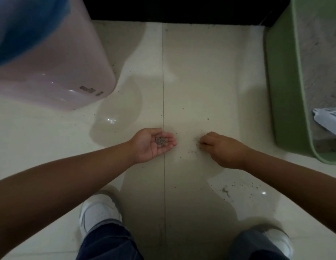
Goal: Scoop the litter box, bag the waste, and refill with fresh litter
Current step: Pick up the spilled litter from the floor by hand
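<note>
My left hand is palm up and cupped low over the floor, with a small pile of grey litter granules lying in the palm. My right hand is knuckles up on the tile just to the right, its fingertips bunched on loose granules scattered there. The green litter box stands at the right edge with grey litter inside. A white slotted scoop lies in the box at its near end.
A pink bin lined with a blue bag stands at the upper left. More spilled granules dot the pale tile floor under my right forearm. My two white shoes are at the bottom, and a dark wall base runs along the top.
</note>
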`<state>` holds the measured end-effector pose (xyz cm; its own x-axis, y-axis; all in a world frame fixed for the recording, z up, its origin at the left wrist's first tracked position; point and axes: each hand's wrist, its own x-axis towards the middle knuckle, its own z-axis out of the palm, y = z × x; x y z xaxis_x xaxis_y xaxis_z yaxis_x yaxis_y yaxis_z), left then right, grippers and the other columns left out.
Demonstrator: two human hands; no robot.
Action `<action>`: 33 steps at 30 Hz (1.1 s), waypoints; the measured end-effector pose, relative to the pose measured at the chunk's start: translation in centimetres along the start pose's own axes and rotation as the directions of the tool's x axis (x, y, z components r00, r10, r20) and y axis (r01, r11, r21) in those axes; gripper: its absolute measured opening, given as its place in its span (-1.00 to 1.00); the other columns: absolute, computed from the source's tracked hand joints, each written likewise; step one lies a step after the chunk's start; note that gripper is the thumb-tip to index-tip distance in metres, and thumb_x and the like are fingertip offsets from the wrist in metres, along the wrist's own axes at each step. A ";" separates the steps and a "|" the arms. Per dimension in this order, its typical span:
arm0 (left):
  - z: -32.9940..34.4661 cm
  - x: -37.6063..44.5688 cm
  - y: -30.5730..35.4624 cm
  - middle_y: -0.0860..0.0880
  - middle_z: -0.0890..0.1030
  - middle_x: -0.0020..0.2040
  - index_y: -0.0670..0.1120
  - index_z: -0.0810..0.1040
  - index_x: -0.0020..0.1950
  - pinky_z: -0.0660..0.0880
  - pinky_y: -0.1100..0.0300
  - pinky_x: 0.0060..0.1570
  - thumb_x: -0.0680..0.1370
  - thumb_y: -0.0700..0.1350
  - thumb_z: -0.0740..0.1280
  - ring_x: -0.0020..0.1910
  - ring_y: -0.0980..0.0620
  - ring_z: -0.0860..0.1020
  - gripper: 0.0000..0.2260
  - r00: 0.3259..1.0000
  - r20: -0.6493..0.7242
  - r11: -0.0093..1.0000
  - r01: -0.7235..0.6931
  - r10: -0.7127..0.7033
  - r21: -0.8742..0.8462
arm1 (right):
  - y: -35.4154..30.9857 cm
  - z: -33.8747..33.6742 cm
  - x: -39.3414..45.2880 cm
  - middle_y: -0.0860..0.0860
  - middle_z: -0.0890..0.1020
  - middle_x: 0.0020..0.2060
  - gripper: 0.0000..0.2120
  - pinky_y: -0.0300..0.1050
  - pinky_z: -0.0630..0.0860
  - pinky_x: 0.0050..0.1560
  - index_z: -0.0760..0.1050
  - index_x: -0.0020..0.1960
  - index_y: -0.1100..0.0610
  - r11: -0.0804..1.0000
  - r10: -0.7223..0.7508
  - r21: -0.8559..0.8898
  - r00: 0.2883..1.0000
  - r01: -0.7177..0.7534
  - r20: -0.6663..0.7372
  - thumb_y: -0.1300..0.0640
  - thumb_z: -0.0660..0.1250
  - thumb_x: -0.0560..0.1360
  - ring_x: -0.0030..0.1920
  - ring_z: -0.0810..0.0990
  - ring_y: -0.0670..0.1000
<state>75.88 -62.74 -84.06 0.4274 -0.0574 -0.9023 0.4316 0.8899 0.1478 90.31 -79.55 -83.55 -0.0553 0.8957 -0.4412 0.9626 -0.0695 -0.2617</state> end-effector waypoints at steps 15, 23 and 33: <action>0.1 -0.3 -0.1 -0.19 0.63 -0.43 -0.33 0.50 -0.17 0.59 0.22 -0.38 0.64 -0.17 0.03 -0.46 -0.03 0.64 -0.64 1.000 -0.024 1.000 0.000 0.000 0.001 | -0.2 -0.1 1.0 0.07 0.50 -0.59 -0.65 -0.41 0.27 -0.67 0.47 -0.58 0.22 0.985 -0.092 -0.135 0.990 0.105 0.103 0.28 -0.01 0.25 -0.59 0.49 0.02; -0.3 -0.5 -0.1 -0.20 0.63 -0.44 -0.33 0.49 -0.17 0.59 0.23 -0.40 0.64 -0.16 0.03 -0.47 -0.04 0.64 -0.64 0.999 -0.040 1.000 -0.015 0.015 -0.005 | -1.8 0.5 1.5 0.10 0.53 -0.48 -0.76 -0.26 0.41 -0.50 0.48 -0.45 0.20 0.973 0.189 0.124 0.979 -0.197 0.071 0.31 0.56 0.12 -0.43 0.55 0.11; 0.6 -0.8 -1.3 -0.19 0.61 -0.37 -0.32 0.48 -0.16 0.57 0.16 -0.16 0.65 -0.15 -0.01 -0.39 -0.04 0.62 -0.62 0.999 -0.032 1.000 0.026 -0.026 -0.009 | -5.7 -4.7 2.2 -0.07 0.60 -0.25 -0.85 -0.59 0.37 -0.29 0.63 0.01 0.21 0.414 0.437 0.858 0.893 -0.303 0.105 0.25 0.38 0.45 -0.39 0.51 -0.35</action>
<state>75.43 -64.16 -83.27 0.3904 -0.0663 -0.9183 0.4355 0.8920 0.1207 85.97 -75.15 -79.02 0.3438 0.7237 -0.5983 0.1875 -0.6772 -0.7115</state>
